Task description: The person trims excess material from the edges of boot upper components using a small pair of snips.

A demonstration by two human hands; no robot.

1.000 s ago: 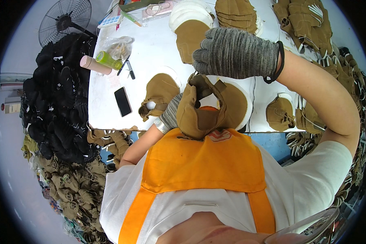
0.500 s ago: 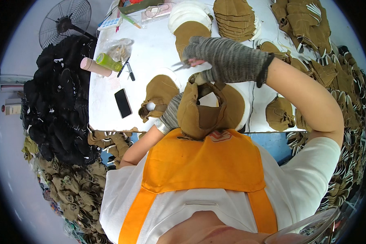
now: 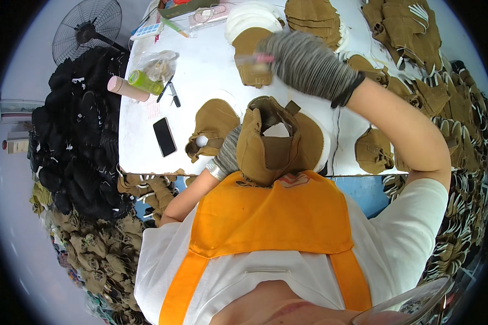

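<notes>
A brown suede shoe upper (image 3: 253, 153) with a raised, open collar stands at the table's near edge, against my orange apron. My left hand (image 3: 229, 153), in a grey knit glove, grips it from the left side; the fingers are hidden behind it. A dark tab sticks up at the collar's right. Above and beyond it, my gloved right hand (image 3: 309, 64) is closed around a small pink-handled tool (image 3: 263, 58), its tip smeared by motion. Left of the upper lies another brown upper (image 3: 215, 120) with a white ball-like thing (image 3: 201, 141) in it.
Stacked brown pieces (image 3: 312, 21) and white-edged ones lie at the table's back. Left are a phone (image 3: 164, 137), pens (image 3: 173, 95), a green cup (image 3: 145, 83) and a pink bottle (image 3: 127, 89). More uppers (image 3: 373, 150) lie right. Black piles (image 3: 81, 135) and a fan (image 3: 87, 32) stand left.
My right hand has lifted away from the upper's collar, up and to the right, with the tool in it. The collar's back now shows, with the dark tab standing out. My left hand has barely moved.
</notes>
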